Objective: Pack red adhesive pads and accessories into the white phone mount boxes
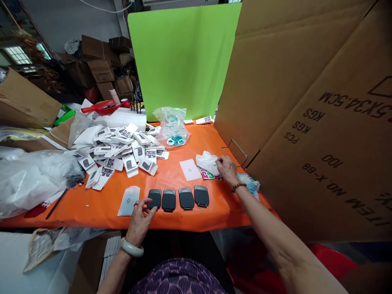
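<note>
Four flat black devices with rounded corners lie in a row near the front of the orange table; the leftmost black device has my left hand at its left edge, thumb and fingers apart. The fingertips seem to touch that edge without wrapping round it. To the left of this hand lies a frosted plastic sleeve with a small triangle mark. Farther right, my right hand pinches the edge of a crumpled white plastic bag. Under that bag, a colourful printed sheet shows in part, beside a pale pink sheet.
Small white printed boxes are heaped at the left back. A clear bag with teal rings stands before a green board. A large cardboard box walls off the right side, near a wire stand and a blue-white cloth.
</note>
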Available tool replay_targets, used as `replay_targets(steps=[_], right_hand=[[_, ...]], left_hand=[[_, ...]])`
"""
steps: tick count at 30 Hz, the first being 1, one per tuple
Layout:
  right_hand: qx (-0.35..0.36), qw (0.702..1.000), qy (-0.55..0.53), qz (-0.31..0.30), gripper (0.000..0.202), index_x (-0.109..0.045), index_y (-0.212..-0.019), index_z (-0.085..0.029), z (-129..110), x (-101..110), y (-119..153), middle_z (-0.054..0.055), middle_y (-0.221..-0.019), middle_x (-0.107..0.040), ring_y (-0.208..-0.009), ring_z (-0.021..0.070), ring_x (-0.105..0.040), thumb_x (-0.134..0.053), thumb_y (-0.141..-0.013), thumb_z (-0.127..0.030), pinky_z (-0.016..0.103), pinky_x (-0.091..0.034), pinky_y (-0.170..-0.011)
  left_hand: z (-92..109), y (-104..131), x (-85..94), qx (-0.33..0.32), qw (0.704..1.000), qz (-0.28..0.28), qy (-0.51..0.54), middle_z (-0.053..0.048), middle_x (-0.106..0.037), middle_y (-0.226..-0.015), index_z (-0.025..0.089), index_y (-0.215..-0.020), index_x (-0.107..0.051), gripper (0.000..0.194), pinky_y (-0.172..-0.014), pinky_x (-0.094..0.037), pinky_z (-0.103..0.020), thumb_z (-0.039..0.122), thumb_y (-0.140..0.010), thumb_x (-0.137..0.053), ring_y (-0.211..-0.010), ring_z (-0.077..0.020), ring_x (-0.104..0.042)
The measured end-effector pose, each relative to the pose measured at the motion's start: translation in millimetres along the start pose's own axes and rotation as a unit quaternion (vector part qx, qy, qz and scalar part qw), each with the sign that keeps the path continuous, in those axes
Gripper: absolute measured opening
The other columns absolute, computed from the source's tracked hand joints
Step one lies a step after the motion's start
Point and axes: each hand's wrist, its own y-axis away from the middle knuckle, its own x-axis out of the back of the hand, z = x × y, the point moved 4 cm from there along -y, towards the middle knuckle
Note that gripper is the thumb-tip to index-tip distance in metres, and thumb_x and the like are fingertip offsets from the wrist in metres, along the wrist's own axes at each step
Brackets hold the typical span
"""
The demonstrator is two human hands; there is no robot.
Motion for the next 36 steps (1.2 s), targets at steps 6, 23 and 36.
replay_targets(steps=[6,23,36], right_hand=[[0.004,0.993,-0.119,0.029,0.025,-0.059,-0.081,-0.016,-32,30,40,0.005,-0.074,-0.063,-0.066,0.0163,-0.055,-0.042,-0.084,-0.033,0.026,-0.045,-0.06],[0.088,0.829,-0.44,-0.334,0.034,-0.064,-0.092,-0.02,-148,-2,175,0.003,-0.083,-0.061,-0.069,0.0143,-0.053,-0.069,-0.072,-0.047,0.026,-0.043,-0.061],[-0.081,0.771,-0.496,-0.391,0.043,-0.048,-0.067,-0.018,-133,-37,233,-0.005,-0.06,-0.041,-0.053,0.0082,-0.033,-0.066,-0.074,-0.057,0.022,-0.025,-0.048]], left_hand=[[14,0,-39.0,0.032,0.984,-0.086,0.15,-0.008,-0.061,-0.1,0.018,-0.094,-0.06,0.042,-0.077,-0.048,-0.031,0.047,-0.067,-0.071,-0.086,-0.0191,-0.06],[22,25,-43.9,0.065,0.931,-0.248,0.259,0.001,-0.054,-0.058,0.013,-0.072,-0.061,0.052,-0.052,-0.036,-0.022,0.064,-0.077,-0.055,-0.053,-0.0085,-0.044],[1,43,-35.5,0.09,0.917,-0.083,0.381,0.005,-0.049,-0.055,0.014,-0.062,-0.054,0.044,-0.051,-0.033,-0.019,0.052,-0.064,-0.075,-0.052,-0.0053,-0.039]])
